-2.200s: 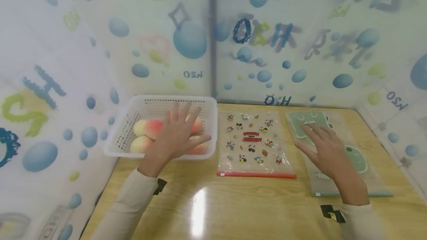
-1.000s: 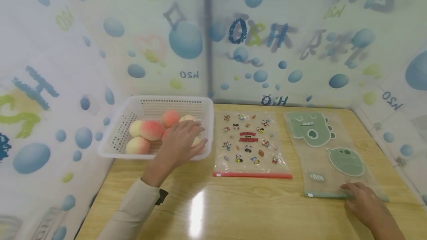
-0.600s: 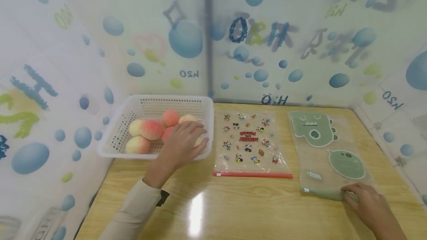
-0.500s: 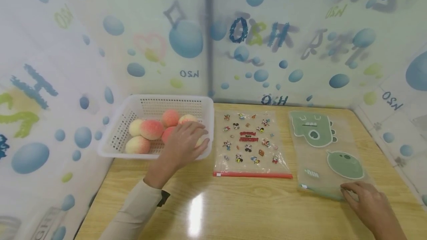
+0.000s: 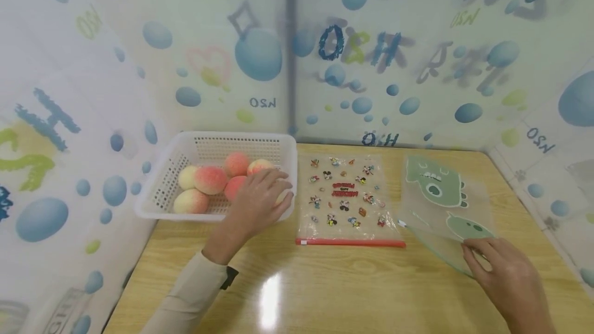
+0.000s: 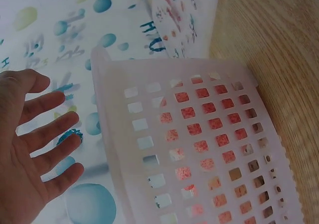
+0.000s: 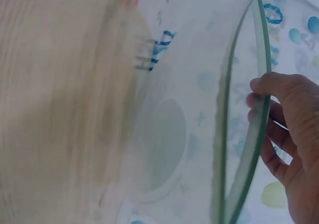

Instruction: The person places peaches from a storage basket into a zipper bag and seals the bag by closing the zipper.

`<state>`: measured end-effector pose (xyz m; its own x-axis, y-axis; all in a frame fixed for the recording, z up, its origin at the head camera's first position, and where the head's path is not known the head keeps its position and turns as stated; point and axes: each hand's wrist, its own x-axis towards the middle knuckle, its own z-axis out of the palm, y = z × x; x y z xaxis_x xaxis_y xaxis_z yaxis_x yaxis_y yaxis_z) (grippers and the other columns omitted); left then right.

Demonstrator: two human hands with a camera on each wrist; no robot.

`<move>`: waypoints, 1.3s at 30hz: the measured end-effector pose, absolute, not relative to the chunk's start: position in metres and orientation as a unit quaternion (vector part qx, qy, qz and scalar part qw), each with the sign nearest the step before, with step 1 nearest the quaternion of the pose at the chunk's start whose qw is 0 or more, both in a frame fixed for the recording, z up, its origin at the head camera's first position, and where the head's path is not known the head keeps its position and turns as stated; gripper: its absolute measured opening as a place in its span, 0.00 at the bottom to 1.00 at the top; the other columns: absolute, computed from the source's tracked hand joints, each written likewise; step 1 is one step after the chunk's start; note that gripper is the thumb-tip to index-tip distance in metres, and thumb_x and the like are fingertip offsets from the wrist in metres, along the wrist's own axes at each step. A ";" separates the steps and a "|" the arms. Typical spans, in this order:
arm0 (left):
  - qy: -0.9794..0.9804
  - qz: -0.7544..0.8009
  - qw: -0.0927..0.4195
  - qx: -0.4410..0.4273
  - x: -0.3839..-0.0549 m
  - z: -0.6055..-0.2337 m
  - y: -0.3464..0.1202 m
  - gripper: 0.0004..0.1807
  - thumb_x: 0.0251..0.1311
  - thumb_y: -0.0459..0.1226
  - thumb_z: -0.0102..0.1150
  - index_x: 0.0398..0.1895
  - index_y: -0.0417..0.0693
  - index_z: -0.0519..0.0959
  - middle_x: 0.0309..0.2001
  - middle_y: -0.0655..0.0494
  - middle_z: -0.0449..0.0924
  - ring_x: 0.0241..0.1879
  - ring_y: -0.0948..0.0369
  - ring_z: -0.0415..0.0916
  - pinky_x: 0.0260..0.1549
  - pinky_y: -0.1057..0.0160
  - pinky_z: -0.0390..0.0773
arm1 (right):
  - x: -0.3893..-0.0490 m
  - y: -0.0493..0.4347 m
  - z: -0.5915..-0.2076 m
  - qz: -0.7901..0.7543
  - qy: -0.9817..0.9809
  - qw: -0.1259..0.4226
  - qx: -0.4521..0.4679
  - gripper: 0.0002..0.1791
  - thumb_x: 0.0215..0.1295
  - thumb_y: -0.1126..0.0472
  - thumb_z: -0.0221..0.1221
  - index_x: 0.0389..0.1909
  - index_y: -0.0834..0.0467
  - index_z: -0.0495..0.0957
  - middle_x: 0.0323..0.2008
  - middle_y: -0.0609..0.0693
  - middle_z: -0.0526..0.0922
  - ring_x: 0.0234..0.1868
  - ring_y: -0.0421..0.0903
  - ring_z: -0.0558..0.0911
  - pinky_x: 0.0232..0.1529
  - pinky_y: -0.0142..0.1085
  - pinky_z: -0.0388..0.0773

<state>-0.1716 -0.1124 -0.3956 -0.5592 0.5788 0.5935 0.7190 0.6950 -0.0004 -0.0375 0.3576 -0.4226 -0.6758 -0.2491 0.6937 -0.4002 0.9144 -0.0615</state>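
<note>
My left hand (image 5: 257, 202) hovers over the right part of a white perforated plastic basket (image 5: 238, 136), which holds several red-and-yellow peaches (image 5: 210, 180). In the left wrist view the left hand (image 6: 30, 149) holds nothing; its fingers are loosely spread above the rim of the basket (image 6: 114, 134). My right hand (image 5: 510, 272) pinches the green zip edge of a clear zip bag (image 5: 438, 184) with green dinosaur prints. The right wrist view shows the right hand (image 7: 299, 134) gripping one side of the zip strip (image 7: 262, 45), with the bag's mouth parted.
Between basket and dinosaur bag, a clear zip bag (image 5: 344, 210) with cartoon prints and a red zip lies flat on the wooden table (image 5: 352, 287). Patterned walls (image 5: 348, 76) enclose the table at the back and sides.
My right hand has come from over the dinosaur bag to its zip edge and lifted it, so the bag now bends up. My left hand's fingers have relaxed over the basket.
</note>
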 end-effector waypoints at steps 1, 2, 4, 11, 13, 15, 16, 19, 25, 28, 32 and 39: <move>-0.875 -0.123 0.285 -0.372 -0.170 -0.395 -0.112 0.11 0.64 0.41 0.61 0.44 0.44 0.85 0.52 0.46 0.82 0.55 0.47 0.77 0.53 0.47 0.77 | -0.038 0.353 -0.420 0.101 -0.904 0.371 0.187 0.36 0.78 0.37 0.44 0.31 0.63 0.85 0.28 0.54 0.85 0.27 0.54 0.81 0.33 0.38 0.73; -0.875 -0.123 0.282 -0.373 -0.170 -0.395 -0.111 0.11 0.65 0.41 0.61 0.45 0.44 0.85 0.52 0.47 0.82 0.55 0.47 0.77 0.54 0.47 0.77 | -0.039 0.348 -0.417 0.099 -0.897 0.384 0.195 0.36 0.78 0.38 0.45 0.30 0.64 0.86 0.28 0.55 0.85 0.27 0.55 0.81 0.33 0.40 0.73; -0.876 -0.123 0.274 -0.377 -0.168 -0.394 -0.109 0.12 0.65 0.41 0.60 0.45 0.45 0.85 0.52 0.47 0.82 0.55 0.47 0.77 0.55 0.48 0.76 | -0.040 0.338 -0.413 0.099 -0.883 0.410 0.207 0.34 0.79 0.41 0.46 0.29 0.65 0.86 0.29 0.56 0.84 0.26 0.57 0.81 0.32 0.43 0.72; -0.867 -0.135 0.274 -0.393 -0.163 -0.390 -0.093 0.11 0.65 0.41 0.62 0.45 0.46 0.85 0.52 0.49 0.82 0.56 0.50 0.76 0.60 0.50 0.72 | -0.048 0.303 -0.399 0.090 -0.843 0.489 0.204 0.26 0.76 0.49 0.51 0.27 0.64 0.86 0.28 0.55 0.84 0.23 0.57 0.79 0.27 0.49 0.71; -0.863 -0.137 0.279 -0.397 -0.161 -0.390 -0.089 0.11 0.63 0.40 0.64 0.45 0.46 0.85 0.52 0.50 0.82 0.55 0.50 0.76 0.60 0.50 0.72 | -0.049 0.295 -0.396 0.083 -0.843 0.490 0.204 0.26 0.75 0.50 0.51 0.27 0.63 0.86 0.28 0.55 0.83 0.22 0.57 0.79 0.25 0.51 0.71; -0.860 -0.141 0.283 -0.401 -0.159 -0.391 -0.084 0.10 0.62 0.39 0.66 0.44 0.47 0.85 0.51 0.50 0.82 0.55 0.50 0.76 0.58 0.50 0.73 | -0.050 0.289 -0.394 0.073 -0.847 0.484 0.210 0.25 0.75 0.51 0.51 0.27 0.63 0.86 0.28 0.55 0.83 0.22 0.56 0.79 0.23 0.52 0.72; -0.859 -0.143 0.283 -0.403 -0.158 -0.392 -0.082 0.09 0.61 0.39 0.66 0.44 0.48 0.85 0.51 0.51 0.82 0.55 0.51 0.76 0.58 0.50 0.74 | -0.050 0.286 -0.393 0.072 -0.846 0.482 0.214 0.25 0.75 0.52 0.50 0.27 0.63 0.86 0.28 0.55 0.83 0.22 0.56 0.79 0.22 0.52 0.72; -0.852 -0.157 0.281 -0.413 -0.155 -0.394 -0.074 0.09 0.60 0.37 0.67 0.43 0.49 0.84 0.52 0.52 0.82 0.55 0.51 0.77 0.54 0.52 0.76 | -0.054 0.276 -0.393 0.075 -0.840 0.487 0.226 0.23 0.74 0.53 0.51 0.26 0.62 0.86 0.27 0.54 0.83 0.21 0.55 0.78 0.20 0.51 0.72; -0.839 -0.158 0.295 -0.428 -0.154 -0.395 -0.055 0.08 0.61 0.33 0.65 0.43 0.49 0.85 0.51 0.54 0.82 0.55 0.54 0.77 0.48 0.57 0.80 | -0.060 0.260 -0.395 0.090 -0.847 0.468 0.236 0.22 0.73 0.54 0.50 0.26 0.61 0.86 0.28 0.52 0.82 0.22 0.52 0.79 0.20 0.49 0.73; -0.837 -0.151 0.294 -0.436 -0.153 -0.398 -0.046 0.08 0.63 0.34 0.66 0.44 0.50 0.85 0.51 0.56 0.82 0.56 0.54 0.77 0.51 0.57 0.79 | -0.064 0.252 -0.395 0.100 -0.855 0.446 0.243 0.22 0.73 0.54 0.50 0.27 0.61 0.86 0.29 0.52 0.81 0.22 0.51 0.79 0.20 0.48 0.73; -0.833 -0.151 0.288 -0.448 -0.150 -0.400 -0.036 0.09 0.64 0.36 0.67 0.46 0.51 0.85 0.50 0.56 0.82 0.56 0.55 0.76 0.52 0.56 0.78 | -0.066 0.244 -0.397 0.113 -0.866 0.419 0.246 0.23 0.75 0.52 0.50 0.28 0.61 0.86 0.29 0.52 0.81 0.23 0.50 0.80 0.20 0.47 0.74; -0.831 -0.151 0.275 -0.459 -0.144 -0.404 -0.019 0.09 0.63 0.39 0.69 0.46 0.53 0.85 0.52 0.56 0.82 0.56 0.55 0.76 0.53 0.56 0.77 | -0.063 0.233 -0.403 0.135 -0.876 0.387 0.256 0.25 0.76 0.49 0.49 0.29 0.60 0.87 0.29 0.50 0.81 0.26 0.49 0.80 0.24 0.45 0.75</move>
